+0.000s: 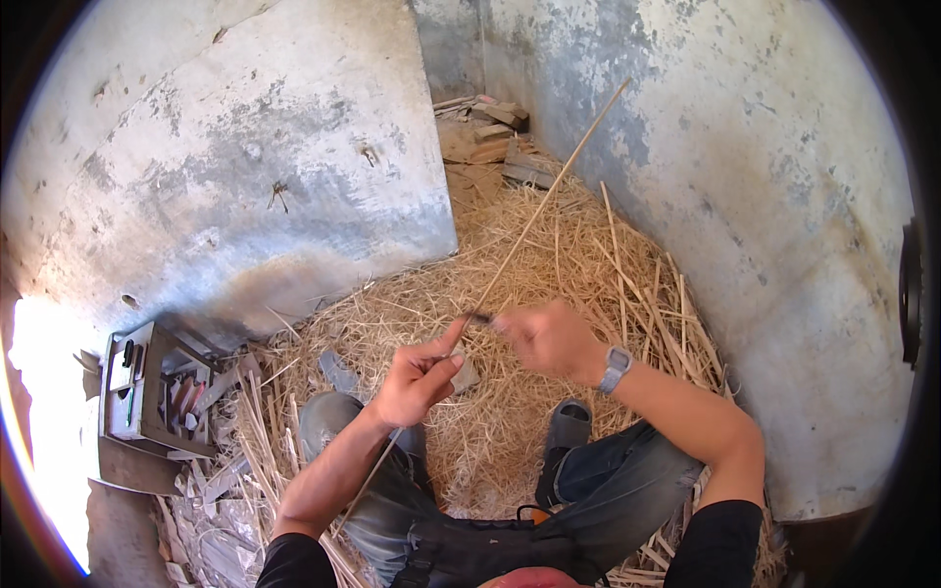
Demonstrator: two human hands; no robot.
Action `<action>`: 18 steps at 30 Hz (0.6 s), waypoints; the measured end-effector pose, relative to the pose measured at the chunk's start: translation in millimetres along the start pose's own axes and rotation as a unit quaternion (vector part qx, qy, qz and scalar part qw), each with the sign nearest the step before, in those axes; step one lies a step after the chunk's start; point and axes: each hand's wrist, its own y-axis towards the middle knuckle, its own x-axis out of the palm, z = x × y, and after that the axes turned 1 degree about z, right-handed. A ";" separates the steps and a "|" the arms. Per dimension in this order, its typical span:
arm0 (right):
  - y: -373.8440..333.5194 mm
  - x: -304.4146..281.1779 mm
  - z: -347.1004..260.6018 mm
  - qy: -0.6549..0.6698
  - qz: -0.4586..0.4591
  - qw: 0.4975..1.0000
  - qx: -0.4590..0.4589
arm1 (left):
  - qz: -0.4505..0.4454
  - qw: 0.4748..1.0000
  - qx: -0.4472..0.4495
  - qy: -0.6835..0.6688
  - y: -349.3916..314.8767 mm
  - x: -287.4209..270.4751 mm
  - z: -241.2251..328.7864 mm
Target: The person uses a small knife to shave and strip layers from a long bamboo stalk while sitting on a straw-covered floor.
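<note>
A long, thin pale bamboo strip (545, 206) slants from between my legs up toward the right wall. My left hand (420, 380) is closed around its lower part, with the thumb pressed in and the index finger stretched along it. My right hand (551, 338), wearing a wristwatch on the wrist, is closed and slightly blurred. From its fingertips a small dark blade-like tool (480, 318) sticks out, meeting the strip at the tip of my left index finger. The tool's handle is hidden in the hand.
Straw-like shavings (392, 304) cover the floor around my feet. Loose pale strips (647, 314) lie along the right wall. At left stands a small wooden stand (147, 392) with things on and in it. Wood pieces (500, 122) are stacked in the far corner, past a worn wall panel (294, 147).
</note>
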 end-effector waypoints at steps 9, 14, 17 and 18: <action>48.8 -60.2 41.0 -0.094 0.211 0.964 0.135 | -0.016 0.986 0.093 0.136 -9.2 -4.4 -2.9; 47.9 -83.1 68.8 -0.169 0.273 0.940 0.119 | -0.012 0.943 0.109 0.313 -12.1 8.6 9.1; 35.9 -45.7 41.9 -0.122 0.152 0.977 0.084 | 0.026 0.947 0.107 0.302 -13.9 -2.7 3.3; 32.1 -31.7 29.6 -0.102 0.134 0.985 0.042 | 0.027 0.947 0.107 0.302 -14.5 -5.3 4.0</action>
